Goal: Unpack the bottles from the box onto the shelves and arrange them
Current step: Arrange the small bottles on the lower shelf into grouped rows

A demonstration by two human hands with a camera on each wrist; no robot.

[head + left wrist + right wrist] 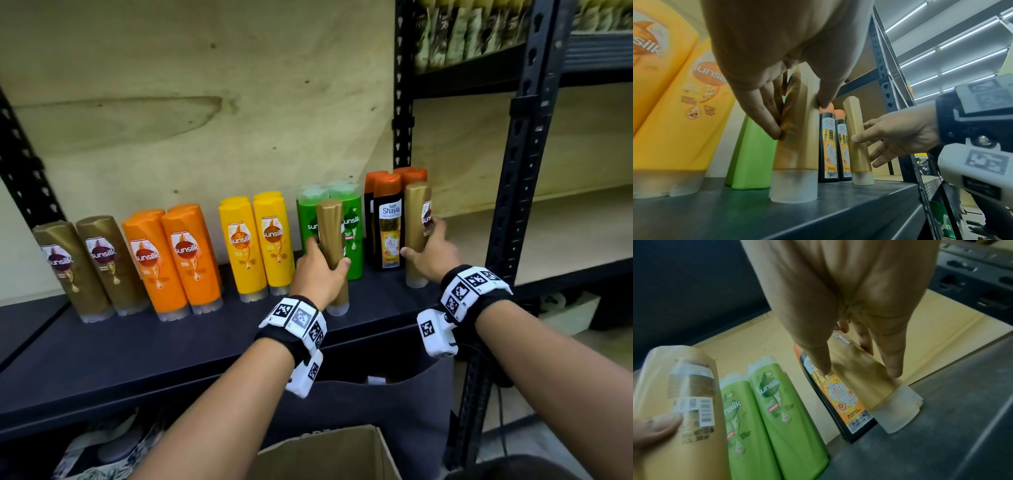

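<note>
Two gold bottles stand cap-down on the dark shelf (171,342). My left hand (325,260) grips one gold bottle (330,233) in front of the green bottles (354,240); the left wrist view shows thumb and fingers pinching its sides (797,146), its cap on the shelf. My right hand (419,240) holds the second gold bottle (416,212) just right of the black Shayla bottles (388,233). In the right wrist view, thumb and fingers clasp that bottle (863,386). An open cardboard box (325,452) sits below.
Along the shelf stand pairs of brown bottles (85,267), orange bottles (178,257) and yellow bottles (260,243). A black upright post (524,171) bounds the shelf on the right, with a narrow gap beside the right bottle. Plywood backs the shelf.
</note>
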